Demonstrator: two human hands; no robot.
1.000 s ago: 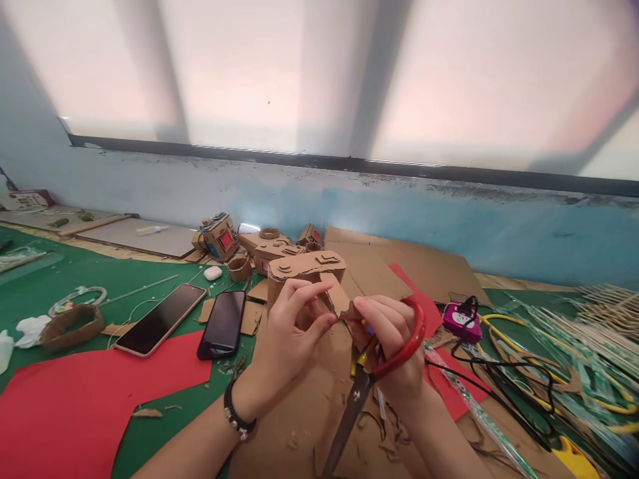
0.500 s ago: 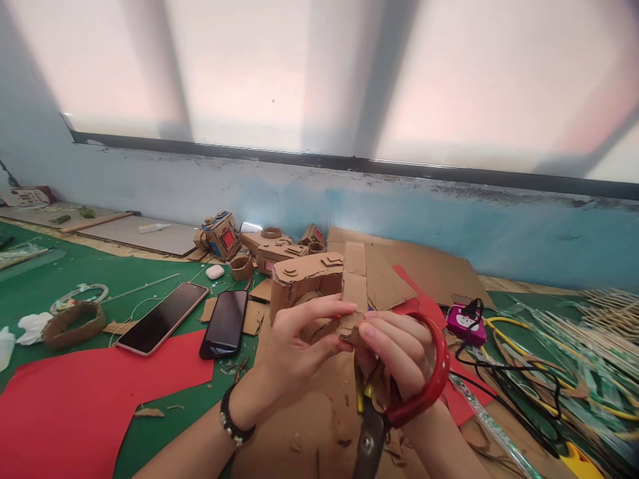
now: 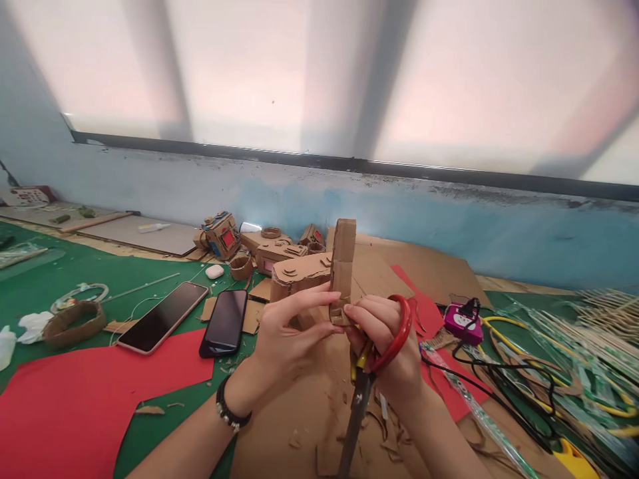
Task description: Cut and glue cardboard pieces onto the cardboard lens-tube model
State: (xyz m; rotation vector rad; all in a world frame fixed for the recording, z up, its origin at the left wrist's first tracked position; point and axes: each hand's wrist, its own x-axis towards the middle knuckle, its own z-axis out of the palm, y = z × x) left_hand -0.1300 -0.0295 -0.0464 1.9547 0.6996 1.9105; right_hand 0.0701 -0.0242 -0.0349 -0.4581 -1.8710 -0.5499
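A narrow cardboard strip [image 3: 343, 256] with creases across it stands upright between my hands. My left hand [image 3: 292, 332] pinches its lower end between thumb and fingers. From the other side, my right hand [image 3: 384, 332] grips the same end with thumb and fingertips. Scissors [image 3: 355, 412] with red and yellow handles hang from my right hand, the red loop around its fingers and the dark blades pointing down toward me. Behind the strip sits a cardboard camera model [image 3: 299, 271], partly hidden by my left hand.
Beneath my hands lies a cardboard sheet [image 3: 284, 432] with scraps. Two phones [image 3: 162, 318] and red paper [image 3: 64, 399] are at left. More cardboard models [image 3: 222, 236] stand near the wall. A purple plug box [image 3: 463, 322], cables and wooden sticks [image 3: 612, 326] crowd the right.
The cardboard strip has come up and slightly left, and has turned to show its side edge. My right hand and the scissors have shifted left with it.
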